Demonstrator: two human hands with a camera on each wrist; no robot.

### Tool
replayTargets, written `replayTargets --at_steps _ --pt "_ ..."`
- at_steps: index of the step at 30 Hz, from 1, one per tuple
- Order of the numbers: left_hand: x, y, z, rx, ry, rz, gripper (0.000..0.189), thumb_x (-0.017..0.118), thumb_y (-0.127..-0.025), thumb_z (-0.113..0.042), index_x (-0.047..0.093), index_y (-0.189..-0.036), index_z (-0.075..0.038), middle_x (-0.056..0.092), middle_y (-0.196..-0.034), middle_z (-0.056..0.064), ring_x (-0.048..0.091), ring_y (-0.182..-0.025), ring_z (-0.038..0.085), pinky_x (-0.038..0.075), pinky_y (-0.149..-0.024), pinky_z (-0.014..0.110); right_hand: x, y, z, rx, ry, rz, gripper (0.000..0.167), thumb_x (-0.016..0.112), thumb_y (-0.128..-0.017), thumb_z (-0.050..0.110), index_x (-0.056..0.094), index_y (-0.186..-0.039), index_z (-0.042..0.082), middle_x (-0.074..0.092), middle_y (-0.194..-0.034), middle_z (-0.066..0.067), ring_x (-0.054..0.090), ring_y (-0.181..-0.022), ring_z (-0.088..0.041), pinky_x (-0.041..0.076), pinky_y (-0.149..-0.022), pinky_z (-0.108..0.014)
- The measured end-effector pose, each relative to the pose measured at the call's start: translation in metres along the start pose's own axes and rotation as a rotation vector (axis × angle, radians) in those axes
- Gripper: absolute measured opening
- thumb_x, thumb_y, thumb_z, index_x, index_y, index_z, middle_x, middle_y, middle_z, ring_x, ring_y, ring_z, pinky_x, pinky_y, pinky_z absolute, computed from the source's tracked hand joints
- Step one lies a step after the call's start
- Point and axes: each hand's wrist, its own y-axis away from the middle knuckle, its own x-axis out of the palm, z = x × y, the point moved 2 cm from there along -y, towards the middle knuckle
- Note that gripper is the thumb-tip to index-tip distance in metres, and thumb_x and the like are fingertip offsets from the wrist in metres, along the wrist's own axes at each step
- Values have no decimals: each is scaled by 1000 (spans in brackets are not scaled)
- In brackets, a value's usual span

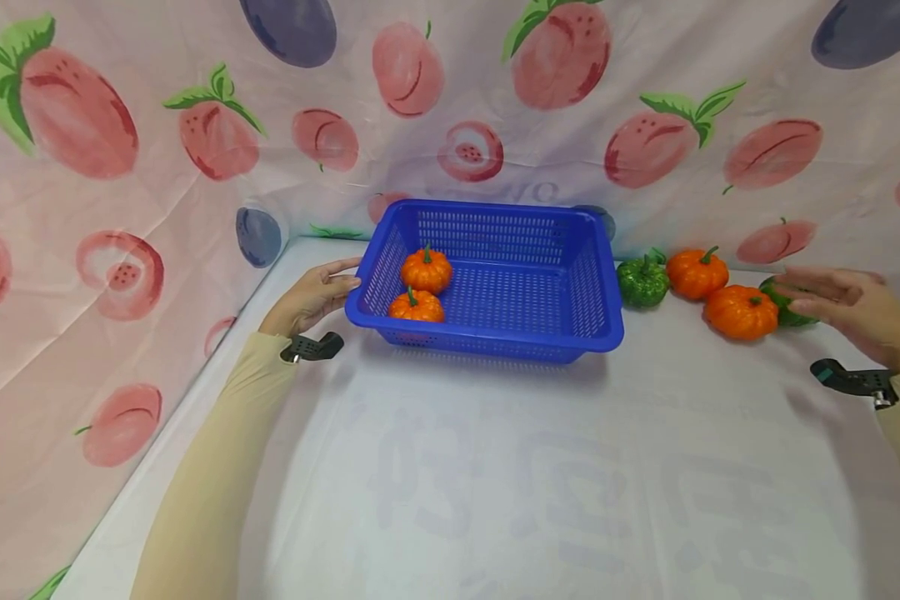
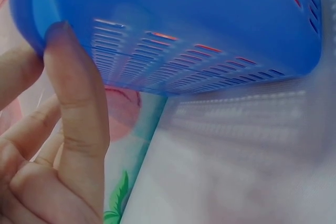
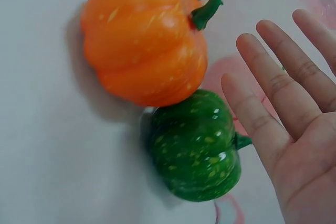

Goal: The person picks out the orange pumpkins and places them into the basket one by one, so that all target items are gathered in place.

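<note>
A blue perforated plastic basket (image 1: 487, 340) sits at the back of the white table, with two small orange pumpkins (image 1: 427, 272) at its left end. My left hand (image 1: 311, 296) pinches the basket's left rim; the left wrist view shows the thumb (image 2: 79, 98) against the lip, with other fingers behind it. Over at the far right, my right hand (image 1: 858, 312) holds nothing, its fingers extended. It hovers by a green pumpkin (image 3: 197, 148), partly covering it in the head view. A larger orange pumpkin (image 3: 147, 38) lies against that green one.
Another green pumpkin (image 1: 642, 282) stands just right of the basket, and another orange pumpkin (image 1: 697, 273) lies beside it. A fruit-printed cloth (image 1: 555, 158) hangs behind the table and along its left side. White cloth (image 1: 495, 483) covers the tabletop in front.
</note>
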Motion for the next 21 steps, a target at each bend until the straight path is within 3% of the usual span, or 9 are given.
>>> replayTargets --at_steps 5,12,21 --pt "0 -1 -1 2 -8 8 62 56 -93 -10 27 -148 -6 69 -90 -9 67 -81 6 55 -75 17 0 3 -8 17 -31 -22 54 51 -97 14 31 -147 18 48 -111 39 46 -99 23 33 -91 0" --pt "-1 0 -4 4 -50 19 62 54 -94 -11 25 -148 -5 69 -89 -11 67 -82 5 55 -75 16 0 4 -15 -26 -128 -51 45 52 -94 4 48 -135 21 56 -106 35 51 -96 19 40 -70 0" --pt "1 1 -5 -24 -104 25 64 54 -95 -14 21 -149 -4 66 -91 -12 65 -83 4 53 -78 15 4 4 -20 15 -68 -74 43 55 -95 12 47 -135 24 50 -105 38 46 -94 20 39 -69 2"
